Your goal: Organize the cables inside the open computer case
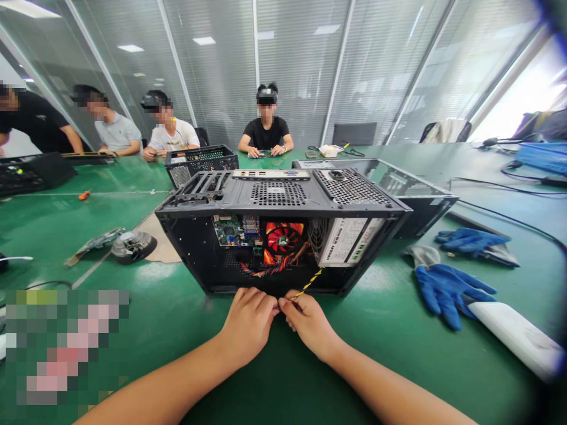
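Note:
An open black computer case (283,203) lies in front of me with its open side towards me. Inside show a red cooling fan (282,238), part of a green circuit board (228,231) and a power supply (352,241) with a white label. From below the power supply, a twisted yellow-and-black cable (309,283) runs out over the case edge. My right hand (312,321) pinches this cable close to its end. Closed fingertips of my left hand (250,316) meet those of my right; what they hold is hidden.
Blue-and-grey gloves (447,289) and a white slab-like object (516,333) lie at right. A round metal-and-black part (133,245) sits at left. Behind stand another case (425,206) and a smaller black frame (201,158). Several people sit or lean across the green table (212,383).

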Available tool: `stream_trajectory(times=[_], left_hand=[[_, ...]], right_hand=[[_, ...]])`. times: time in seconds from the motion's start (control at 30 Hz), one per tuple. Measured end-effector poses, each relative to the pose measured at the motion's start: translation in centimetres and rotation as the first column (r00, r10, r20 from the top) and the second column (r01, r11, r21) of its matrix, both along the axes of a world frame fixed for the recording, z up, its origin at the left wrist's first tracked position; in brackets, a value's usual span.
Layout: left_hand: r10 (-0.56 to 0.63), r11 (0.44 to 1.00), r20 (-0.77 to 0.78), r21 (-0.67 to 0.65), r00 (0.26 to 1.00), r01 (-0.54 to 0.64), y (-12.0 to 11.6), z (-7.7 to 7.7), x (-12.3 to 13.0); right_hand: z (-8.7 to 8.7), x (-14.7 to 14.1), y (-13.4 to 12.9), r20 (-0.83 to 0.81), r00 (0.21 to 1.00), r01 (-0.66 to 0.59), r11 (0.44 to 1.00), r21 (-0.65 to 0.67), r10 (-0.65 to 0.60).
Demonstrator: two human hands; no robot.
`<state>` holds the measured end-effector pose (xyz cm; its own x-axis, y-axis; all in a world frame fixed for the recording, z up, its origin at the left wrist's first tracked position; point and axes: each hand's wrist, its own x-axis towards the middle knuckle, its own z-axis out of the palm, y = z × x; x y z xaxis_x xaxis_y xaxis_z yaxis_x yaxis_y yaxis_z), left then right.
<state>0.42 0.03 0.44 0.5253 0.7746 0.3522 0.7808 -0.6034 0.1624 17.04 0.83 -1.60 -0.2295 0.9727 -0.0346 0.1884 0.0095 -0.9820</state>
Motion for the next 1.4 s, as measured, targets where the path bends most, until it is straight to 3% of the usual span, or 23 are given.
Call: stream_trajectory(times=[0.73, 1.1, 1.4], left_hand=[[-0.007, 1.0, -0.006, 0.017, 1.0, 0.008, -0.06, -0.36, 0.02], [-0.026, 0.999, 0.062, 0.021, 0.998, 0.024, -0.03, -0.09, -0.04], [-0.015, 1.0, 0.015, -0.001, 1.0, 0.015, 0.04, -0.43, -0.07]], right_hand=[[0.02, -0.02, 0.01, 0.004, 1.0, -0.002, 1.0, 0.012, 0.002], [0.06, -0.01, -0.01, -0.001, 1.0, 0.0, 1.0, 0.02, 0.0], [0.17, 0.0, -0.04, 0.001, 1.0, -0.003, 1.0, 0.002, 0.003]])
